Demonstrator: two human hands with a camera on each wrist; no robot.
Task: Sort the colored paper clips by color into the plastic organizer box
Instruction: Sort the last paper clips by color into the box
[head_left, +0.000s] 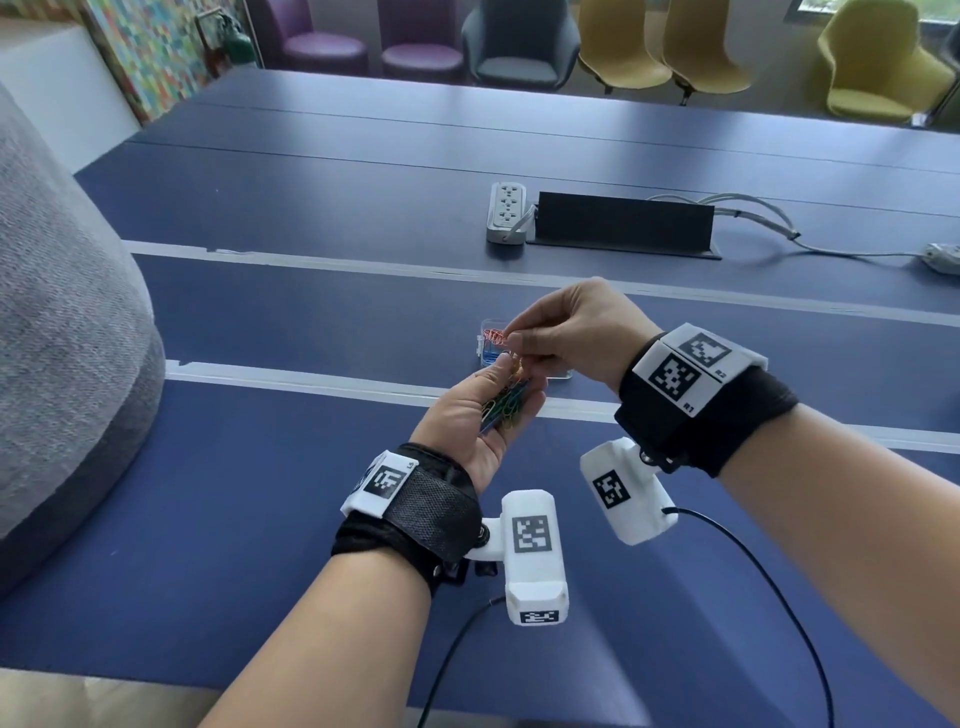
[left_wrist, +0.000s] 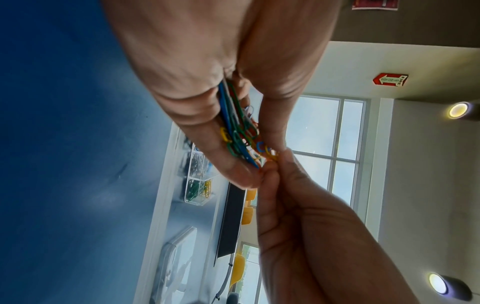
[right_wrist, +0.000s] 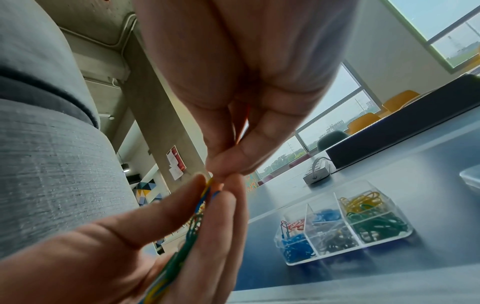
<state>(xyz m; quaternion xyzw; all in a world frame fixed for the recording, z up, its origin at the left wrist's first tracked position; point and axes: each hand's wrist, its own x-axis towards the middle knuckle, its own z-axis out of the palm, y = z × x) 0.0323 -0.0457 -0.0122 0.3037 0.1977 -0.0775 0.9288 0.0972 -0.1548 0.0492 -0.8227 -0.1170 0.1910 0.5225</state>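
My left hand (head_left: 519, 382) is cupped palm-up above the blue table (head_left: 291, 467) and holds a bunch of mixed paper clips (head_left: 506, 405), green, blue and yellow (left_wrist: 239, 133). My right hand (head_left: 511, 344) reaches down from the right, and its thumb and forefinger (right_wrist: 228, 164) pinch one clip at the top of the bunch; it looks yellow (left_wrist: 271, 155). The clear organizer box (right_wrist: 342, 224) lies on the table just beyond, with yellow, green, blue, red and dark clips in separate compartments. In the head view the hands hide most of the box (head_left: 485, 345).
A white power strip (head_left: 506, 213) and a raised black cable flap (head_left: 623, 223) lie further back, with grey cables trailing right. A grey upholstered seat (head_left: 62, 338) stands at the left. A clear lid (left_wrist: 176, 257) lies beside the box. Chairs line the far side.
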